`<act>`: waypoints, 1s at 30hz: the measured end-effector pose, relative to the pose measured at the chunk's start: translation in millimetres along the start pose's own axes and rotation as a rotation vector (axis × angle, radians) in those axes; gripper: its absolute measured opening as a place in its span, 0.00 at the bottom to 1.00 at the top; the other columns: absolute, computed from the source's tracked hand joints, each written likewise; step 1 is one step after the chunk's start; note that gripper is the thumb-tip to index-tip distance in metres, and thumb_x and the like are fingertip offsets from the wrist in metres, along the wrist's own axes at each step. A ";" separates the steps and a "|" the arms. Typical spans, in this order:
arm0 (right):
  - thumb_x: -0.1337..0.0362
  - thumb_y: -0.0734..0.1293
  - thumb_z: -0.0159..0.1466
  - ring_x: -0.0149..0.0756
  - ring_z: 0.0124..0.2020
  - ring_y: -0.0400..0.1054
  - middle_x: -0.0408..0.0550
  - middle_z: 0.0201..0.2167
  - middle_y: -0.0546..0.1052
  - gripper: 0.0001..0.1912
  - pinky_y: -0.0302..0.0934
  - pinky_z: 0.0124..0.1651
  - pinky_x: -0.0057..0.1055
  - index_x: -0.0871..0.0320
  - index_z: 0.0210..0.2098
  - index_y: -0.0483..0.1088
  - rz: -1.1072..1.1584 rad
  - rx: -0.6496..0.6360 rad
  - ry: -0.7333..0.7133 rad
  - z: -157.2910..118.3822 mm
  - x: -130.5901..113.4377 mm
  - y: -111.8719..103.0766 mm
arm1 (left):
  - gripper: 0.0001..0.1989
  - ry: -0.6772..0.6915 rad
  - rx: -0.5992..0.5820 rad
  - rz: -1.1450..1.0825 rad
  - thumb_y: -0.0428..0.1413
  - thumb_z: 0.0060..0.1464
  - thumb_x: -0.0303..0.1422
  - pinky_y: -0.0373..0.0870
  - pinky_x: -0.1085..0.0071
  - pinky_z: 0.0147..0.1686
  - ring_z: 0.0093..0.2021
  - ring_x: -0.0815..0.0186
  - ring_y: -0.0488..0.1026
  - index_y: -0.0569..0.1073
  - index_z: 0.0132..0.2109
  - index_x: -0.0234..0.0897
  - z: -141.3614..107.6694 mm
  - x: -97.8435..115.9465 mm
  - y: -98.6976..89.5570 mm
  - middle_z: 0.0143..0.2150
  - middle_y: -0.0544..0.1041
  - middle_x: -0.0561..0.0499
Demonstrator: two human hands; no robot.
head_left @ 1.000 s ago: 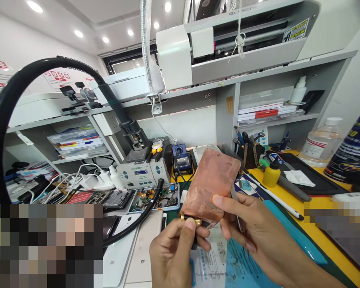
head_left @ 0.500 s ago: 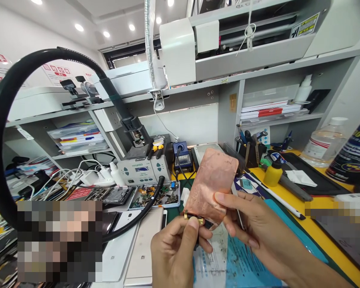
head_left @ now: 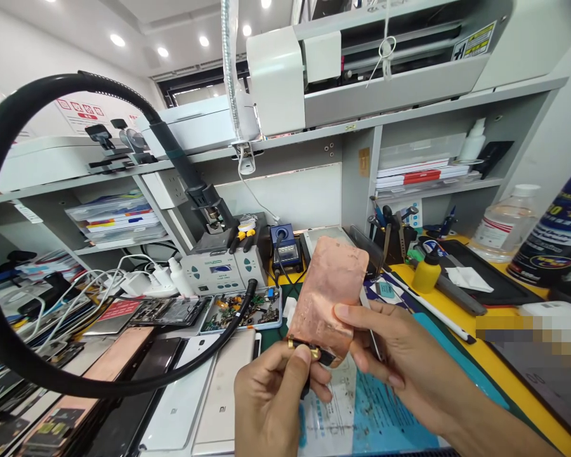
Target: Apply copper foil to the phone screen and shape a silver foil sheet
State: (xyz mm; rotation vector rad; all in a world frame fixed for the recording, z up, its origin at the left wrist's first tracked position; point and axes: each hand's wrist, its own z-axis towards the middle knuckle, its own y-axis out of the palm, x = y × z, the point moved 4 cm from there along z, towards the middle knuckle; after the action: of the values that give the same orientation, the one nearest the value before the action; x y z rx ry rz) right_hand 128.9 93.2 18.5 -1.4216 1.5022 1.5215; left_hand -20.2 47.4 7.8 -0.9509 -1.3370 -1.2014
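A copper-backed phone panel (head_left: 334, 279) is held up in front of me, tilted, with its coppery face toward me. My left hand (head_left: 278, 387) pinches its lower end, thumb on a gold-and-black flex cable (head_left: 309, 350). The right-hand edge is gripped by my right hand (head_left: 390, 355), thumb on the copper and the other fingers behind. A thin metallic edge (head_left: 375, 339) shows by the right fingers; whether it belongs to the panel or to a tool, I cannot tell. The panel's far face is hidden.
A black hose (head_left: 185, 374) loops across the left side from a hot-air station (head_left: 219, 273). White and gold phone backs (head_left: 223, 400) lie left of my hands, below a tray of small parts (head_left: 208, 322). At right are a yellow bottle (head_left: 427, 273) and a spray can (head_left: 549, 235).
The whole view has shifted slightly, moving things a little to the left. Both hands keep the same hold on the panel, which has hardly changed its tilt.
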 end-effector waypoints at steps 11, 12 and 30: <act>0.57 0.70 0.63 0.20 0.11 0.41 0.40 0.10 0.69 0.19 0.31 0.16 0.27 0.59 0.19 0.66 -0.021 0.003 0.015 2.0 -1.6 -1.3 | 0.17 -0.028 -0.017 0.015 0.58 0.57 0.37 0.65 0.72 0.28 0.21 0.67 0.71 0.77 0.23 0.34 1.0 -4.5 -0.8 0.20 0.77 0.49; 0.57 0.70 0.63 0.20 0.10 0.42 0.40 0.10 0.69 0.19 0.31 0.16 0.27 0.59 0.20 0.66 -0.027 0.004 0.014 1.6 -2.1 -1.3 | 0.17 -0.037 -0.021 0.013 0.58 0.56 0.37 0.65 0.72 0.28 0.21 0.67 0.71 0.77 0.22 0.34 1.7 -5.0 -0.8 0.20 0.77 0.49; 0.48 0.70 0.63 0.23 0.16 0.46 0.38 0.18 0.68 0.18 0.39 0.17 0.23 0.57 0.35 0.72 -0.094 0.095 -0.144 2.3 -11.7 -10.1 | 0.13 -0.189 0.131 -0.250 0.70 0.42 0.38 0.77 0.64 0.45 0.38 0.55 0.81 0.83 0.29 0.31 28.3 -7.3 -14.8 0.34 0.84 0.42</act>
State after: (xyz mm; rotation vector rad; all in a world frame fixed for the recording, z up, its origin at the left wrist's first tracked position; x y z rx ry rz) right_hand 140.7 100.7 25.4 -1.2820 1.3829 1.4440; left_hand -39.0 73.1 0.1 -0.8373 -1.7043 -1.2154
